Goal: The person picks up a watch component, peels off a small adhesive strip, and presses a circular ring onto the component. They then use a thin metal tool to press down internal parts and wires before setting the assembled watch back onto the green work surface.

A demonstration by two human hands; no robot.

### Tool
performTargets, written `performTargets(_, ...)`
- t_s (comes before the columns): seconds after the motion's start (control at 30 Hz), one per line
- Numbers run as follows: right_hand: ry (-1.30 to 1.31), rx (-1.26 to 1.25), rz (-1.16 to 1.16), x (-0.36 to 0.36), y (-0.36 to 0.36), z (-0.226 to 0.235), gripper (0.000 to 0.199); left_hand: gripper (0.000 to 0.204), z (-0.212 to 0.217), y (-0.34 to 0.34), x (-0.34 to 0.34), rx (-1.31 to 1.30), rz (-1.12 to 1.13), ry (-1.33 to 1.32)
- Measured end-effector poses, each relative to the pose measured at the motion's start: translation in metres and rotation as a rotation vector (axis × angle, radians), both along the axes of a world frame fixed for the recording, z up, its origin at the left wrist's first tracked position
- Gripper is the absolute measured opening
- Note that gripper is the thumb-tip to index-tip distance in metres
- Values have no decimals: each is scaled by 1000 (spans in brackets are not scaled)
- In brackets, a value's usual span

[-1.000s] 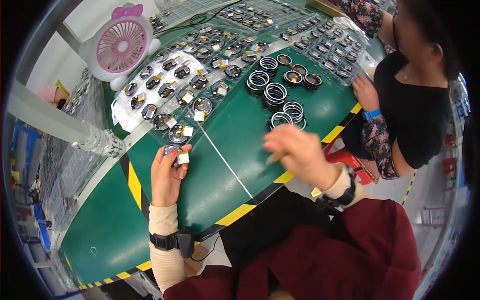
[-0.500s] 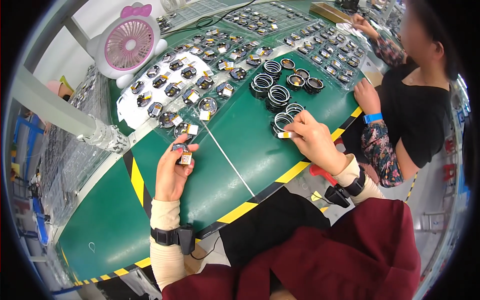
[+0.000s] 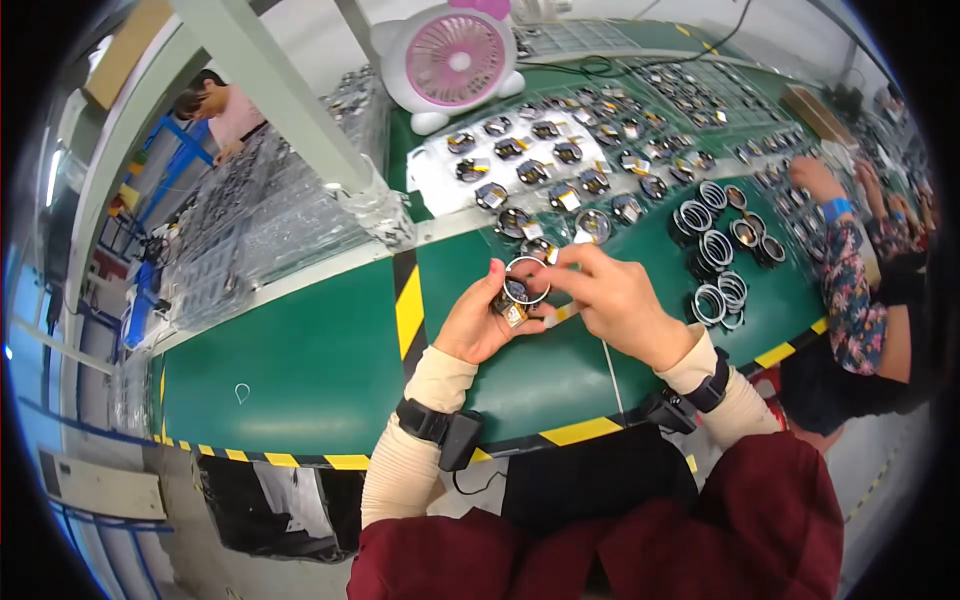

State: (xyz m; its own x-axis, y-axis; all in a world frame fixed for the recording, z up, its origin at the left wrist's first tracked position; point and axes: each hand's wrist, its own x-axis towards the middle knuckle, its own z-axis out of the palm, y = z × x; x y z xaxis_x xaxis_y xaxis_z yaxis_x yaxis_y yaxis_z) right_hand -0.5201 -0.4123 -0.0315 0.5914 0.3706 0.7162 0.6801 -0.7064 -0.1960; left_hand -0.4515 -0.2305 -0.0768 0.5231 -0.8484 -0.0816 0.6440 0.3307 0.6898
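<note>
Fingers of left hand [image 3: 478, 325] grip coil part [image 3: 515, 298] | right hand [image 3: 612, 298] fingers pinch silver ring [image 3: 526, 279], face-up

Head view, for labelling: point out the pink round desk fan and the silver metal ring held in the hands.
pink round desk fan [image 3: 468, 57], head view, grille centre.
silver metal ring [image 3: 541, 278], head view, right rim.

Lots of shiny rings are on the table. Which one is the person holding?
The ring pinched by the right hand, over the small dark part in the left hand. The other rings lie in stacks on the green table, untouched.
</note>
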Motion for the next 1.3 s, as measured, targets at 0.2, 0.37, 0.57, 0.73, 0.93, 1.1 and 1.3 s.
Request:
performTargets(0.2,748,832,140,10,23,4,16,57,10,0,1,-85,178,-89)
performTargets(0.37,1059,880,223,11,17,1,16,64,14,0,2,75,127,-194)
performTargets(0.57,926,851,203,14,17,-16,14,54,17,1,3,101,140,-220)
performTargets(0.73,834,733,120,13,16,-12,12,55,14,0,4,151,167,-257)
performTargets(0.93,691,596,26,11,21,-13,11,52,14,2,5,191,218,-325)
performTargets(1.1,630,638,-70,17,15,-24,10,49,12,4,6,149,250,-291)
performTargets(1.3,650,776,-66,20,-5,-12,7,44,10,18,23,-73,348,-151)
